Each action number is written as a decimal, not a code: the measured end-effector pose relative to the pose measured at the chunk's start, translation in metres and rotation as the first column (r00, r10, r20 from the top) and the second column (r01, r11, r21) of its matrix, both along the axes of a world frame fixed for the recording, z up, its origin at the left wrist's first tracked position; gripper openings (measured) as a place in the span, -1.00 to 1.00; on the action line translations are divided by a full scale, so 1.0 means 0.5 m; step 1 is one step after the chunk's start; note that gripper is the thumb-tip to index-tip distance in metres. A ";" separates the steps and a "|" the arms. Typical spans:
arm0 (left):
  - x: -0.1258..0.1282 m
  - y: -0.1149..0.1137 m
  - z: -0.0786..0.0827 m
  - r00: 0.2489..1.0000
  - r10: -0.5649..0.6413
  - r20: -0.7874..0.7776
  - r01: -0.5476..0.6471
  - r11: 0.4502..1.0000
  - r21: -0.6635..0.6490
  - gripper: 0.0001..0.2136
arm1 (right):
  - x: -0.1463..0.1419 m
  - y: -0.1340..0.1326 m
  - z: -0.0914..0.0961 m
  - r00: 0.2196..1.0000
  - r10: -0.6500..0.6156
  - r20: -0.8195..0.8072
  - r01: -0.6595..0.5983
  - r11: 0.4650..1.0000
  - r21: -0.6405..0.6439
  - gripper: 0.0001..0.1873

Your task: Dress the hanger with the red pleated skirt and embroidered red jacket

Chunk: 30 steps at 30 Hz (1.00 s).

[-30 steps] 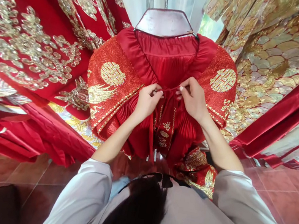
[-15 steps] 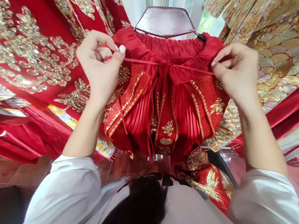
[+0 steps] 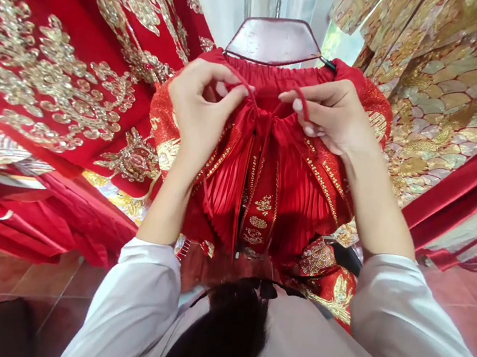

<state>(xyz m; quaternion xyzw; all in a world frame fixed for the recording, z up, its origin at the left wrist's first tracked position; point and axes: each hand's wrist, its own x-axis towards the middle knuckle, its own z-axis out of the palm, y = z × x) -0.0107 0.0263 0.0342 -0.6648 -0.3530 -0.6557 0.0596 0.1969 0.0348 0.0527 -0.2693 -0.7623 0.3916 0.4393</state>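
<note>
A red pleated skirt point(image 3: 264, 189) with gold embroidery hangs from a dark hanger point(image 3: 276, 40) straight ahead. Its waistband is gathered, and thin red tie strings point(image 3: 259, 114) run down from the middle. My left hand point(image 3: 201, 113) is closed, pinching one string near the waistband's left side. My right hand point(image 3: 333, 115) is closed too, with the other string looped over its fingers at the right. The two hands are close together just below the waistband.
Red garments with heavy gold embroidery point(image 3: 56, 60) hang at the left. A gold scale-patterned garment point(image 3: 459, 76) hangs at the right, with red satin folds point(image 3: 473, 183) below it. The floor has reddish tiles point(image 3: 466, 299). My white sleeves and dark hair fill the bottom.
A second ago both hands worked at the skirt's middle. Then they pulled the strings wide apart and taut. Now they have come back together near the waistband.
</note>
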 end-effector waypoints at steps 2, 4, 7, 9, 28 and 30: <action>0.035 0.002 0.000 0.987 -0.162 -0.013 0.160 0.981 -0.106 -0.87 | -0.023 0.001 -0.014 0.985 -0.172 0.010 0.169 0.974 0.150 -0.73; 0.060 0.003 -0.003 0.965 -0.259 -0.046 0.243 0.947 -0.212 -0.80 | -0.035 0.005 -0.030 0.949 -0.310 0.055 0.270 0.891 0.364 -0.71; 0.071 0.011 -0.015 0.961 -0.271 -0.059 0.247 0.932 -0.264 -0.76 | -0.032 0.017 -0.055 0.881 -0.434 0.190 0.243 0.758 0.605 -0.65; 0.065 0.021 -0.023 0.961 -0.267 -0.076 0.236 0.930 -0.284 -0.76 | -0.024 0.025 -0.068 0.827 -0.491 0.274 0.192 0.705 0.683 -0.62; -0.024 -0.002 -0.057 0.955 -0.100 -0.279 0.045 0.979 -0.197 -0.78 | 0.013 0.030 -0.081 0.718 -0.672 0.179 0.479 0.665 0.573 -0.91; -0.019 -0.002 -0.056 0.966 -0.195 -0.171 0.145 0.953 -0.267 -0.80 | 0.003 0.020 -0.077 0.811 -0.575 0.112 0.476 0.758 0.445 -0.89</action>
